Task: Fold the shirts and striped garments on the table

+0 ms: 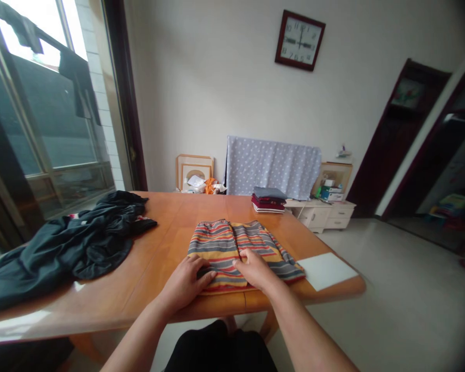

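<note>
A striped garment (217,247) in yellow, grey and red lies spread near the front edge of the wooden table, a dark gap or fold line running down its middle. My left hand (189,279) rests on its near left edge, fingers lying over the cloth and thumb apart. At the middle line, my right hand (256,268) has its thumb and fingers closed on the cloth. The fingertips there are partly hidden. Whether the garment is shorts or a top, I cannot tell.
A wooden table (170,206) carries a dark crumpled garment (96,237) at left, a stack of folded clothes (269,200) at the back and a white sheet (327,271) at right. Behind stand a dotted cloth cover (273,165) and a white cabinet (329,217).
</note>
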`<state>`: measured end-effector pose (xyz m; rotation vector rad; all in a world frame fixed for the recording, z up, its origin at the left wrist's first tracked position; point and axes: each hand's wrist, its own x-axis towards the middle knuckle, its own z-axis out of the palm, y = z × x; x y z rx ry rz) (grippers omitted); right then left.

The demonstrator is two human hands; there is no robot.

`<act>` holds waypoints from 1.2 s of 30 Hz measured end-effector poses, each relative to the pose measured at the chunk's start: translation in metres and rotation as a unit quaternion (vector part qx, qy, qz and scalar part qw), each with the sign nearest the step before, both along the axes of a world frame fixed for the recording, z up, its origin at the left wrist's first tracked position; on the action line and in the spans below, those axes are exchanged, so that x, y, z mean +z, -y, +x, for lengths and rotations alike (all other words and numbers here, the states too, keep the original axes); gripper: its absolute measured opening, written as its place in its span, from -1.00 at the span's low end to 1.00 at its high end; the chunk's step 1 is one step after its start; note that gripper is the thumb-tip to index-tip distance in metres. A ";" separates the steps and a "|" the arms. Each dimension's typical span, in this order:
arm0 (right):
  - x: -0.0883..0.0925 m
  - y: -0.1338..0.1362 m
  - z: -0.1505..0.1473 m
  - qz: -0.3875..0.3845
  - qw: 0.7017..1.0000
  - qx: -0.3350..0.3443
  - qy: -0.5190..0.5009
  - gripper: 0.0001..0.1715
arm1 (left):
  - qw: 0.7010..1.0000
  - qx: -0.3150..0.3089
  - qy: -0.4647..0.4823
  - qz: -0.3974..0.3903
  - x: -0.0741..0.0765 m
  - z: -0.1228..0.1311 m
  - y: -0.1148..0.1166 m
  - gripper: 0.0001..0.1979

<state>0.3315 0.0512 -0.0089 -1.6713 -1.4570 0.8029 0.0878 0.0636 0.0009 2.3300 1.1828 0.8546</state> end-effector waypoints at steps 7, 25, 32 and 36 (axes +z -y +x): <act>0.005 0.009 -0.013 -0.031 0.988 0.019 -0.148 -0.50 | 0.999 -0.002 -0.019 0.028 -0.006 -0.004 0.006 -0.48; 0.013 -0.032 -0.036 -0.084 0.894 -0.020 -0.441 -0.80 | 0.993 0.093 0.010 0.073 -0.010 0.002 0.004 -0.55; 0.010 -0.098 -0.032 -0.134 0.876 -0.036 -0.461 -0.86 | 0.990 0.093 0.075 0.076 -0.015 -0.014 0.000 -0.62; 0.013 -0.132 -0.046 -0.140 0.891 -0.037 -0.431 -0.89 | 0.987 0.081 0.110 0.088 -0.015 -0.023 -0.002 -0.62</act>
